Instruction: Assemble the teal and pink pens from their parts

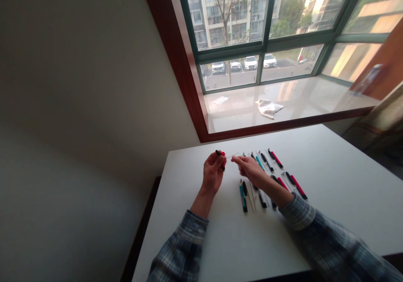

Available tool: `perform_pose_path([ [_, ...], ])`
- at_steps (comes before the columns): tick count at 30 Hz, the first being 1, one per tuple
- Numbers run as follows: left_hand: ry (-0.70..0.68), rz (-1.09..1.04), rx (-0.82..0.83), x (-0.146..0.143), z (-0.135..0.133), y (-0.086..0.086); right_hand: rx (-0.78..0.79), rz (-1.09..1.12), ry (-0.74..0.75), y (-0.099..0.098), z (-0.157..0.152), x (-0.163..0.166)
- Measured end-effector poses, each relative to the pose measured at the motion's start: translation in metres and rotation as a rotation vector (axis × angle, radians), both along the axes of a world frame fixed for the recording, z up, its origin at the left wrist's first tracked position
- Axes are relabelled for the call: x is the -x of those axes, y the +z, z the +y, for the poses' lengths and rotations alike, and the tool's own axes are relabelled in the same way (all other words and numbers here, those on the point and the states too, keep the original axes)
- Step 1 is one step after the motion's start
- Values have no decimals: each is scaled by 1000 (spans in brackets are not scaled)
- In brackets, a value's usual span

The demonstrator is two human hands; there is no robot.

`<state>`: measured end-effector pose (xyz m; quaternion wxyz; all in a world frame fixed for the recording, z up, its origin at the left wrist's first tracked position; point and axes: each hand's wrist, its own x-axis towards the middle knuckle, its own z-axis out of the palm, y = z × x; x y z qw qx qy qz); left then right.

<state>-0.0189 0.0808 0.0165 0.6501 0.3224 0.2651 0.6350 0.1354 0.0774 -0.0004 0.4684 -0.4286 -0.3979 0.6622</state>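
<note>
The left hand is closed around a red and black pen, held just above the far edge of the bench. The right hand pinches a thin rod between fingertip and thumb, its tip pointing at the pen from three o'clock. The two hands are near each other but apart.

The work looks like bringing rod and pen together. As I judge it, it goes best with the pen held steady and the rod kept in line with the barrel. A pinch close to the tip should keep so thin a piece from bending. Whether the rod touches the pen is too small to tell.

At three o'clock from the hands lies a far row of pens, and at five o'clock a near row, in red, black and teal. At twelve o'clock beyond the bench, the window sill carries a crumpled cloth and a paper slip. The window looks out on parked cars. A plain wall fills nine o'clock.
</note>
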Motion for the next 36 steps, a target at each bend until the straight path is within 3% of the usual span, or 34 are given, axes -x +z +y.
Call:
perform_pose_path([
  [5, -55, 6, 7, -2, -5, -1, -6, 81, -27, -2, -2, 6],
  [9, -49, 62, 31, -6, -7, -3, -158, -50, -236, 5, 2, -3],
  [14, 18, 301, 32, -7, -4, -11, -417, -220, -512, 24, 4, -19],
  [22, -13, 356, 25, -8, -4, -17, -534, -433, -333, 21, -4, -14],
  [26, -39, 251, 22, -7, -4, -14, -533, -498, -237, 17, -3, -15],
  [31, -61, -22, 76, 0, -3, -11, -272, -240, -269, -4, 15, -23],
  [36, -71, -129, 60, 4, -5, -11, -121, 7, -143, -17, 21, -24],
])
